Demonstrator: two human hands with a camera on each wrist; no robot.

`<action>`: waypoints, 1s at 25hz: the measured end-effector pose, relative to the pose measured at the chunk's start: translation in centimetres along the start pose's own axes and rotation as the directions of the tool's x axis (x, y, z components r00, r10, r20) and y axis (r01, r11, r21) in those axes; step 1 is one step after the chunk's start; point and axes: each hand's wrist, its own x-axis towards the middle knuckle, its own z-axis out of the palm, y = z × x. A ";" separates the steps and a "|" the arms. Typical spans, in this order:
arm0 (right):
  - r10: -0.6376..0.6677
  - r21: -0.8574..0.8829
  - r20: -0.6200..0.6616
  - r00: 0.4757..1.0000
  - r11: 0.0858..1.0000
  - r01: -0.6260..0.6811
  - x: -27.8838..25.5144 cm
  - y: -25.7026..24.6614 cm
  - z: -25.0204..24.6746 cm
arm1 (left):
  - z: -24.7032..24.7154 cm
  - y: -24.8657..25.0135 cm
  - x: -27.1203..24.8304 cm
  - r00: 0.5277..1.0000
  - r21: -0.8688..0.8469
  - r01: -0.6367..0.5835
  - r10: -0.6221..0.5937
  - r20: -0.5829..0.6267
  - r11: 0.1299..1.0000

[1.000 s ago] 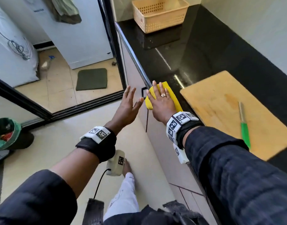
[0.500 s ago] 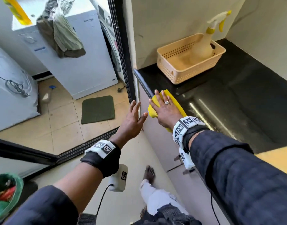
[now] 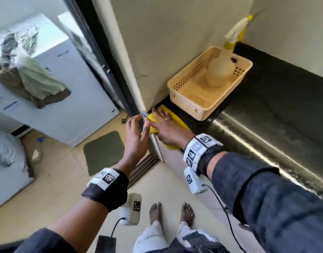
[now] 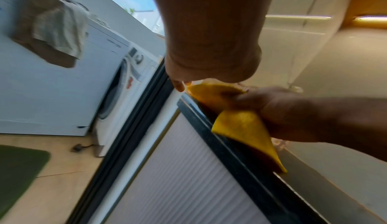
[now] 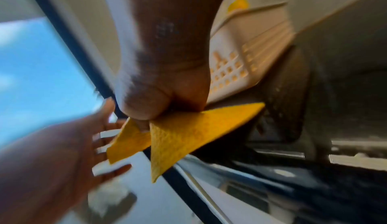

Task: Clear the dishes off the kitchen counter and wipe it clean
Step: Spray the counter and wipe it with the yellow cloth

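Observation:
My right hand (image 3: 164, 123) lies flat, fingers straight, on a yellow cloth (image 3: 178, 119) at the far left end of the black counter (image 3: 266, 115), by the wall corner. Part of the cloth (image 4: 243, 128) hangs over the counter's front edge below the right hand (image 4: 293, 115). My left hand (image 3: 137, 136) is held open just off that edge, palm toward the cloth (image 5: 188, 133), holding nothing. In the right wrist view the left hand (image 5: 62, 144) shows spread fingers beside the cloth. The right hand (image 5: 163, 95) presses down on it.
A beige basket (image 3: 190, 105) holding a spray bottle (image 3: 221, 70) stands right behind the cloth against the wall. A black door frame (image 3: 102, 52) and a washing machine (image 3: 65, 110) lie to the left. On the floor below are a green mat (image 3: 104, 152) and my bare feet (image 3: 171, 212).
Both hands have travelled left along the counter's front edge, the right sliding the cloth from beside the cutting board to the corner by the basket. The cutting board and knife have left view.

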 end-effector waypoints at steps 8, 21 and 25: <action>0.525 0.961 -0.267 0.808 0.086 0.262 -9.8 -0.1 -8.8 | 2.0 7.9 3.6 0.975 -0.312 -0.107 0.161 0.152 0.944; 0.830 0.818 -0.252 0.498 -0.092 0.568 -29.2 5.6 -13.2 | 9.3 28.3 2.0 0.605 -0.504 0.115 0.342 0.719 0.856; 0.855 0.917 -0.130 0.501 -0.088 0.389 -32.2 8.0 -13.0 | 11.0 30.6 2.2 0.434 -0.387 0.030 0.336 0.836 0.922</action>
